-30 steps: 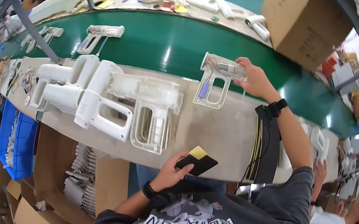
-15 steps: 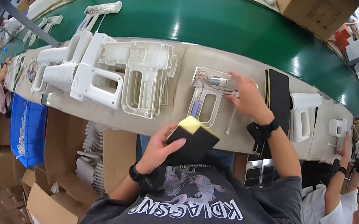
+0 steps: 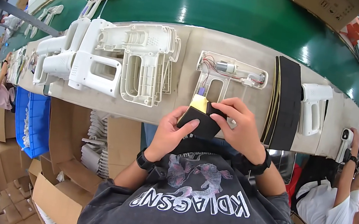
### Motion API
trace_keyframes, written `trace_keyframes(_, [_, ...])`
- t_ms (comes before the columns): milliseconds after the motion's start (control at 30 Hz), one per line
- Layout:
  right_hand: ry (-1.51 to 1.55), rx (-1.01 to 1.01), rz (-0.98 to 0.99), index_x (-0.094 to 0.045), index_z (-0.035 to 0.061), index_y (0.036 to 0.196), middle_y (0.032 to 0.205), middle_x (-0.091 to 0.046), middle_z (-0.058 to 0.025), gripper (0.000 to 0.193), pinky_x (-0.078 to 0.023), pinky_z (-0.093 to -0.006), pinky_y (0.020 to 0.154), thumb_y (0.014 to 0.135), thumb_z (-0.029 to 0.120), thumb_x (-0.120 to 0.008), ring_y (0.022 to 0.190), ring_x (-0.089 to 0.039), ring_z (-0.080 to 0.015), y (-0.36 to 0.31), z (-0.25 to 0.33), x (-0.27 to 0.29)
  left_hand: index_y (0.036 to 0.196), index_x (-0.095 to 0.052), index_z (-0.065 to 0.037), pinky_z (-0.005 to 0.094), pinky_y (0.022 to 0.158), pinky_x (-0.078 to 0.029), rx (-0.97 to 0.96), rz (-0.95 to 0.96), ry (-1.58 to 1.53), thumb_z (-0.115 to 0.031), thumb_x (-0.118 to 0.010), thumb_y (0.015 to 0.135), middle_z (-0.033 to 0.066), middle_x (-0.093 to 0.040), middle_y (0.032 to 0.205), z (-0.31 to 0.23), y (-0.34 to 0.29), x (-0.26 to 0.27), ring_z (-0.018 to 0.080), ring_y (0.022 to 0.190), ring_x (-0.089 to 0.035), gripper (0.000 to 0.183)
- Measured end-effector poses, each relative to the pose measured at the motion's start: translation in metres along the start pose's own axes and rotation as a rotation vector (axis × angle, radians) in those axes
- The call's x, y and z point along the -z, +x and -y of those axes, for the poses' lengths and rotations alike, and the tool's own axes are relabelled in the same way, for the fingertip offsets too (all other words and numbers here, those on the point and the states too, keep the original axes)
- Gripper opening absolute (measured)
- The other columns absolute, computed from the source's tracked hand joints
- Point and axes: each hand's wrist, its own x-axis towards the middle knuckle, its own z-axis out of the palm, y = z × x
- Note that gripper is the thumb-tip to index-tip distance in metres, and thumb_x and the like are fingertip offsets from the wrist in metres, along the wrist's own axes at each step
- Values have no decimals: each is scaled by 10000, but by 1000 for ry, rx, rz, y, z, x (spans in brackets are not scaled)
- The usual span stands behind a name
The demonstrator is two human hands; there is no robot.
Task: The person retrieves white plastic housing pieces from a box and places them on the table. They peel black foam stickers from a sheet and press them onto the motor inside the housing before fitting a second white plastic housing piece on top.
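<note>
A long beige workbench [image 3: 264, 50] runs beside a curved green conveyor belt [image 3: 233, 8]. Brown cardboard cartons [image 3: 59, 187] and a blue plastic crate [image 3: 36, 127] stand on the floor beneath the bench. A grey metal support bar [image 3: 25, 16] crosses at upper left.

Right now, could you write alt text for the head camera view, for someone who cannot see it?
A person at a workbench holds a black foam pad with a yellow backing in both hands, left hand and right hand, just below an open white plastic housing with wires and a small motor. Stacked white housings lie left, black pads right, a green conveyor belt beyond.
</note>
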Motion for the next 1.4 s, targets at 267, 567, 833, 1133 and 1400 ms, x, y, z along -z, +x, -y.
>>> trace_keyframes(267, [50, 4, 118, -694, 49, 1197, 1104, -648, -98, 392, -510, -361, 847, 811, 39, -764, 1008, -593, -276, 3, 9, 2, 1176, -583, -2, 217, 831, -492, -26, 87, 122, -98, -652, 969, 19, -650, 1049, -5, -9, 13, 56, 956, -597, 239])
trace_keyframes(567, [177, -30, 379, -644, 39, 1245, 1129, -623, -103, 406, -461, -379, 943, 846, 14, -713, 1055, -555, -286, 0, 2, -4, 1143, -543, -6, 319, 824, -475, -49, 212, 554, -136, -653, 961, 115, -635, 998, -5, -19, 35, 159, 888, -570, 249])
trace_keyframes(833, [540, -232, 436, -607, 13, 1273, 1188, -612, -92, 325, -437, -348, 977, 955, 74, -617, 1090, -551, -204, 7, -9, -17, 1322, -481, 23, 296, 976, -439, 34, 137, 285, -109, -600, 999, 93, -623, 1184, 1, -32, 47, 149, 1093, -568, 369])
trace_keyframes(1133, [881, -488, 185, -589, 7, 1302, 1201, -627, -30, 353, -457, -298, 965, 988, 162, -631, 1108, -569, -128, 32, -20, -27, 1413, -425, -7, 205, 697, -452, 46, 26, 179, -141, -616, 989, 25, -612, 1159, -3, -28, 55, 50, 917, -549, 484])
trace_keyframes(1400, [-255, 35, 20, -664, 45, 1164, 1099, -612, -98, 360, -466, -396, 901, 812, 49, -743, 1038, -550, -297, 30, -30, -46, 1366, -460, 24, 285, 1012, -426, 158, 186, 101, -118, -597, 1011, 71, -590, 1283, 10, -36, 55, 116, 1173, -543, 406])
